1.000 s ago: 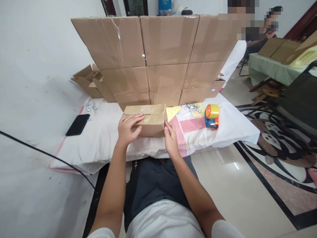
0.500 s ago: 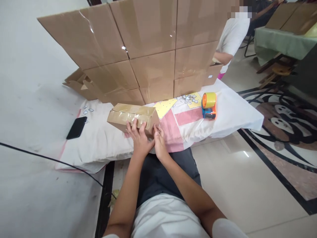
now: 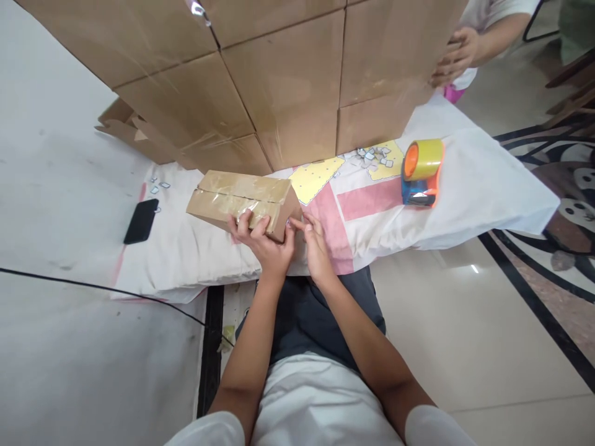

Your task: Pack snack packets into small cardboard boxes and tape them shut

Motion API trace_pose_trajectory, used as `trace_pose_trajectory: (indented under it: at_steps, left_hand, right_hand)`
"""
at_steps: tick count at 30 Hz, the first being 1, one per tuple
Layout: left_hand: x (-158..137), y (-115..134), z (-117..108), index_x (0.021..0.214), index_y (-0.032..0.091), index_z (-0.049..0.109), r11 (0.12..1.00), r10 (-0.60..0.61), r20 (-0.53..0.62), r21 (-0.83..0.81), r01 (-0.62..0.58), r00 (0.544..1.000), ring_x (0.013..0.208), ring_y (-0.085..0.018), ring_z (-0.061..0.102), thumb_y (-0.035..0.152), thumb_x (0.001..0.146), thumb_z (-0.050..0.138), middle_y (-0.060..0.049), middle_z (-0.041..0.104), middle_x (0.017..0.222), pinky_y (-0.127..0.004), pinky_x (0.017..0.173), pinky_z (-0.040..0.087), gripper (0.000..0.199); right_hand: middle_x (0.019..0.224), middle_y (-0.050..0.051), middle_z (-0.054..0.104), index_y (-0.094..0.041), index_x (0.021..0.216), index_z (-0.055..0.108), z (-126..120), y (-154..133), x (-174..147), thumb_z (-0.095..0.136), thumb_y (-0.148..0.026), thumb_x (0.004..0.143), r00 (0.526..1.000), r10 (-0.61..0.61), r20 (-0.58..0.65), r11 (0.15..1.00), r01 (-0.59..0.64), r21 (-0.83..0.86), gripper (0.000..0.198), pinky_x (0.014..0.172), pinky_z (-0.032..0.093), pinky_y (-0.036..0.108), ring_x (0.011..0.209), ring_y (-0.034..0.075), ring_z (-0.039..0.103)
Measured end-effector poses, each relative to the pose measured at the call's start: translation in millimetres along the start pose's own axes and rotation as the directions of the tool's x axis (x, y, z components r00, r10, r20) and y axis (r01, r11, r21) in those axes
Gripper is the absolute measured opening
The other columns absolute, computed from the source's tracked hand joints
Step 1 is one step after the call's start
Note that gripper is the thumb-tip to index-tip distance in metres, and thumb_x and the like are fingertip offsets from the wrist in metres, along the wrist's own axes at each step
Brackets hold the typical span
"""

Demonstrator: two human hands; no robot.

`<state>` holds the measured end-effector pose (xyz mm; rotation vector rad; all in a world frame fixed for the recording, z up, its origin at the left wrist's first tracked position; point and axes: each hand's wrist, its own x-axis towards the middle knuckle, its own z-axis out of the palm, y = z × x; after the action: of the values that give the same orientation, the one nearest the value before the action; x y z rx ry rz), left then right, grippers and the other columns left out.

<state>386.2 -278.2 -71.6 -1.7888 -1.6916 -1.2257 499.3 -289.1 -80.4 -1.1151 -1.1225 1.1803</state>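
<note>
A small taped cardboard box (image 3: 242, 189) is tilted over the front of the cloth-covered table. My left hand (image 3: 266, 244) grips its near side, fingers spread over the shiny tape and thumb at the lower right corner. My right hand (image 3: 318, 251) is at the box's right end with its fingers stretched out. One of its fingertips reaches the corner beside my left thumb, where a tiny pale spot shows; I cannot make out what it is. To the right stands a tape dispenser (image 3: 421, 186) in blue and orange, with a yellow tape roll (image 3: 428, 158) on it.
A tall stack of cardboard boxes (image 3: 292, 93) rises behind the table. Small white pieces (image 3: 374, 158) lie near its foot. A black phone (image 3: 141, 221) rests at left, by the wall. Another person's hand (image 3: 455, 59) is beside the stack. A black cable (image 3: 116, 288) crosses the lower left.
My right hand's fingers have come partly away from the box's end and spread. The box remains in my left hand. The view has tipped downward, and the other person's hand now shows by the stack.
</note>
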Motion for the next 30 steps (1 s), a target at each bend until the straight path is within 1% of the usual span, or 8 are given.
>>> trace_pose_trajectory:
  at_steps: [4,7,9,12,16,22,27,30]
  left_hand:
    - [1,1,1,0.127,0.029,0.033,1.000,0.000,-0.017,0.016,0.000,1.000,0.156,-0.040,0.020,0.037,0.087,0.072,-0.018,0.037,0.144,-0.073,0.119,0.028,0.057]
    - [2,1,3,0.127,0.030,0.033,1.000,0.024,-0.046,0.012,-0.023,0.999,0.156,-0.039,0.023,0.037,0.086,0.073,-0.017,0.038,0.142,-0.071,0.119,0.030,0.058]
    - [1,0,5,0.128,0.030,0.034,1.000,0.005,-0.046,0.020,-0.004,0.999,0.156,-0.039,0.023,0.038,0.087,0.073,-0.017,0.038,0.142,-0.071,0.120,0.030,0.057]
    - [0,-2,8,0.129,0.029,0.035,0.998,-0.062,-0.006,0.013,0.063,0.998,0.158,-0.039,0.019,0.039,0.087,0.073,-0.018,0.037,0.145,-0.073,0.122,0.025,0.057]
    - [-1,-4,14,0.127,0.028,0.037,0.989,-0.119,0.059,-0.085,0.123,0.991,0.159,-0.038,0.009,0.038,0.086,0.072,-0.018,0.032,0.151,-0.069,0.125,0.012,0.055]
    - [0,-4,24,0.121,0.026,0.042,0.990,-0.094,-0.080,-0.113,0.085,0.992,0.155,-0.035,0.020,0.034,0.085,0.066,-0.016,0.041,0.142,-0.062,0.125,0.017,0.044]
    - [1,-2,26,0.121,0.024,0.045,0.982,-0.107,-0.071,-0.161,0.094,0.992,0.154,-0.035,0.021,0.033,0.088,0.062,-0.017,0.043,0.140,-0.063,0.125,0.012,0.039]
    - [3,-3,20,0.125,0.023,0.044,0.985,-0.055,-0.085,-0.166,0.041,0.995,0.152,-0.035,0.022,0.033,0.088,0.064,-0.017,0.043,0.139,-0.064,0.124,0.016,0.042]
  right_hand:
    - [0.158,0.008,0.043,-0.028,0.123,0.077,0,-1,-2,0.033,-0.074,0.100,1.000,-0.022,-0.004,1.000,0.022,-0.001,0.067,0.131,0.026,0.046,0.153,0.026,0.035]
    - [0.158,0.008,0.042,-0.028,0.126,0.075,1,-2,-3,0.032,-0.071,0.102,0.999,-0.039,-0.009,0.999,0.039,-0.032,0.066,0.132,0.023,0.047,0.153,0.026,0.035]
    - [0.159,0.007,0.041,-0.028,0.128,0.074,3,-1,-2,0.030,-0.071,0.102,1.000,-0.029,0.000,0.999,0.029,-0.046,0.066,0.133,0.021,0.047,0.154,0.025,0.033]
    - [0.161,0.006,0.040,-0.029,0.130,0.073,5,1,-1,0.030,-0.071,0.102,1.000,-0.015,0.004,0.999,0.015,-0.049,0.066,0.133,0.020,0.048,0.154,0.026,0.032]
    - [0.161,0.007,0.039,-0.029,0.136,0.069,8,4,0,0.030,-0.071,0.102,1.000,-0.012,-0.006,0.996,0.012,-0.087,0.067,0.133,0.020,0.048,0.155,0.027,0.031]
    - [0.157,0.006,0.045,-0.031,0.138,0.068,13,10,5,0.026,-0.071,0.102,0.999,-0.032,-0.016,0.984,0.029,-0.177,0.069,0.133,0.019,0.049,0.156,0.028,0.031]
    - [0.154,0.008,0.049,-0.031,0.136,0.069,16,21,13,0.033,-0.067,0.102,0.997,-0.077,-0.030,0.976,0.069,-0.205,0.061,0.133,0.019,0.053,0.154,0.029,0.036]
    - [0.155,0.011,0.046,-0.028,0.135,0.069,5,24,23,0.045,-0.066,0.099,0.992,-0.124,-0.007,0.976,0.121,-0.178,0.058,0.131,0.026,0.051,0.152,0.029,0.039]
